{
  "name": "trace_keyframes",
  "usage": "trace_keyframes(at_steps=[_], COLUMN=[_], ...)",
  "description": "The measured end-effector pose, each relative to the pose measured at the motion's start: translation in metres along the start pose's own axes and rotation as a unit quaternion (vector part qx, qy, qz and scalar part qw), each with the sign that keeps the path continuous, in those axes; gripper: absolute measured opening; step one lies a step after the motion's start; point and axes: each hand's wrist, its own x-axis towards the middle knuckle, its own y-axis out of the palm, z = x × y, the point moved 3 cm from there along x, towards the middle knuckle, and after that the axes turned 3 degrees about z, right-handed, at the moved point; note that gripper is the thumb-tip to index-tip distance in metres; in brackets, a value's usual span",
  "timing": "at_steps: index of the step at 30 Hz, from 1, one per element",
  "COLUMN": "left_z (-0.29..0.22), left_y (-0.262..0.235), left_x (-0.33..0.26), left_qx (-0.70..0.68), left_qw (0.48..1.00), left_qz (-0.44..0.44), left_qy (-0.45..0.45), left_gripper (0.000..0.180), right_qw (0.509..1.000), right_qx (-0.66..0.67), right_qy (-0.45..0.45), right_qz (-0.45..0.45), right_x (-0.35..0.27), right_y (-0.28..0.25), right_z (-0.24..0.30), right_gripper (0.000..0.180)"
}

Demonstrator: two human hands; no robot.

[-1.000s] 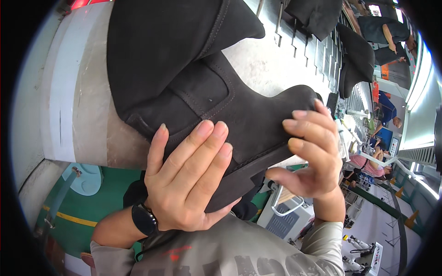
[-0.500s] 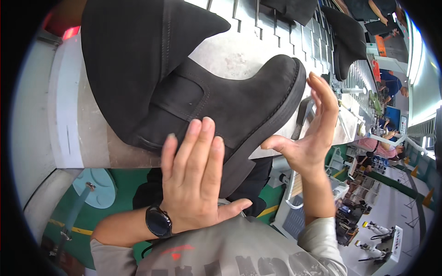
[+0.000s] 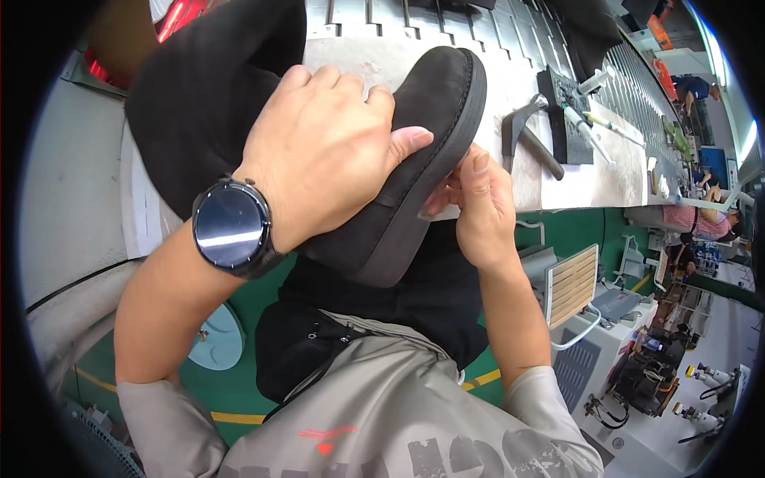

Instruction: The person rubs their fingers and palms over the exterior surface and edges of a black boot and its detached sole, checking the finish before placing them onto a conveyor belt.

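A dark suede boot [image 3: 437,92] with a thick black sole lies tilted over the front edge of the bench, its toe pointing away and its shaft to the left. My left hand [image 3: 319,151] wraps over the boot's instep, thumb along the upper near the sole seam. It covers much of the boot's middle. At the sole's right edge is my right hand [image 3: 486,211], with curled fingers against the underside of the sole and the thumb raised beside it. Whatever those fingers may pinch is hidden.
On the bench [image 3: 526,187] to the right lie a hammer [image 3: 545,153], a black block [image 3: 567,119] and a white pen-like tool [image 3: 586,131]. A slatted metal conveyor [image 3: 454,32] runs behind, carrying another dark boot [image 3: 586,32]. A wood-slatted seat [image 3: 572,285] stands at right.
My left hand has gone from lying flat with fingers outstretched to gripping the boot's instep. My right hand has curled in against the sole. The boot has turned, its toe now pointing farther away.
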Motion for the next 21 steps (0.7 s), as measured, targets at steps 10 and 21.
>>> trace_keyframes(at_steps=[10, 21], left_z=[-0.013, 0.001], left_y=[-0.008, -0.004], left_x=[0.004, 0.005], left_qx=[0.033, -0.019], left_qw=[0.999, 0.996], left_qz=[0.015, 0.083], left_qy=[-0.009, -0.030], left_gripper=[0.045, 0.067], right_qw=[0.999, 0.960], right_qx=[-0.037, -0.272], right_qy=[-0.002, 0.058], right_qz=[0.026, 0.046], right_x=[-0.002, 0.022], right_y=[-0.003, -0.016], right_z=[0.005, 0.025], right_gripper=[0.058, 0.031])
